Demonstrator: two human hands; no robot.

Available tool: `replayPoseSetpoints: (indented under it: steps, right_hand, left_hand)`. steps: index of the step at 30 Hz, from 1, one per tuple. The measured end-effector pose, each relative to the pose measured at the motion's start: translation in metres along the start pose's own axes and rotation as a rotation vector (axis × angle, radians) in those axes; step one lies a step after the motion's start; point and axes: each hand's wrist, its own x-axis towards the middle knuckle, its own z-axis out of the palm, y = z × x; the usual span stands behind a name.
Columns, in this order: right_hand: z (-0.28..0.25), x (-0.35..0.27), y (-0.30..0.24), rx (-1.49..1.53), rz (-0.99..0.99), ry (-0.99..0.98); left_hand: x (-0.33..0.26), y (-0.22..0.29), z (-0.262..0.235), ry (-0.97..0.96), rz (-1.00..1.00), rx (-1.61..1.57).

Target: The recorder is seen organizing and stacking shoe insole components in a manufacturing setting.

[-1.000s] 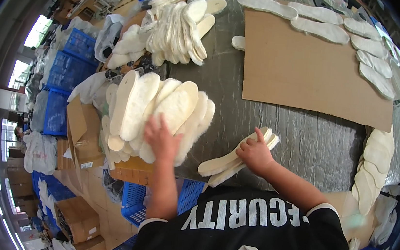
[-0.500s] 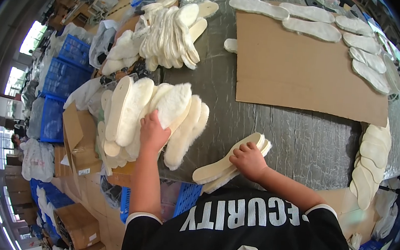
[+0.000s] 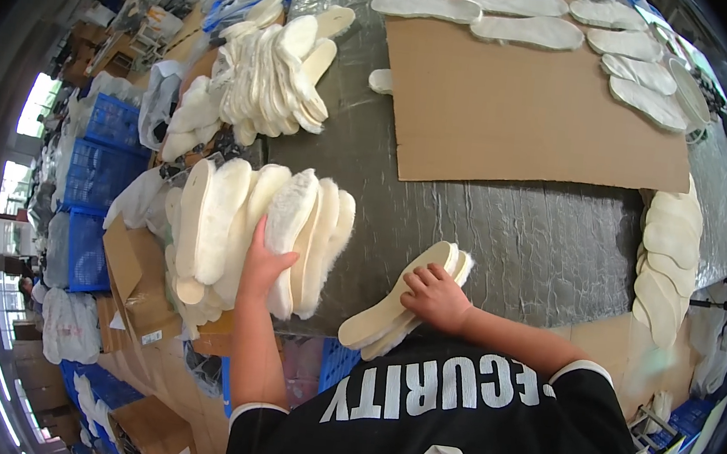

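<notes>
Insoles, cream and fleecy, lean together in a row at the left of the grey surface, near its front edge; the left grip is among them, a thumb and a finger spread apart, the other fingers hidden, so I cannot tell whether it has closed on one; the right grip curls over a small stack of insoles, grasping it, the stack lying aslant at the front edge; a second pile lies farther back on the left; a cardboard sheet lies toward the far right, with white insoles along its far and right edges; overlapping insoles lie at the right; blue crates stand beyond a box.
</notes>
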Motion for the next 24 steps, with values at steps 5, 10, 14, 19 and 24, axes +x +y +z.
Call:
replayPoseSetpoints:
  steps: [5,10,14,19,24]
  right_hand:
    - [0.001,-0.006,-0.001,-0.036,-0.049,0.166]
    - [0.006,-0.006,0.004,0.041,-0.200,0.072]
    - [0.011,-0.004,0.004,0.055,-0.235,0.196]
    - [0.013,-0.005,-0.001,-0.027,-0.266,0.096]
    - [0.006,-0.008,-0.005,0.022,-0.244,0.076]
  left_hand:
    - [-0.037,-0.009,0.054,-0.494,-0.093,-0.386]
    - [-0.041,-0.032,0.113,-0.771,-0.174,-0.232]
    - [-0.030,-0.040,0.093,-0.672,-0.103,-0.057]
    - [-0.019,-0.040,0.072,-0.466,-0.099,-0.135]
    - [-0.027,-0.033,0.092,-0.711,-0.176,-0.791]
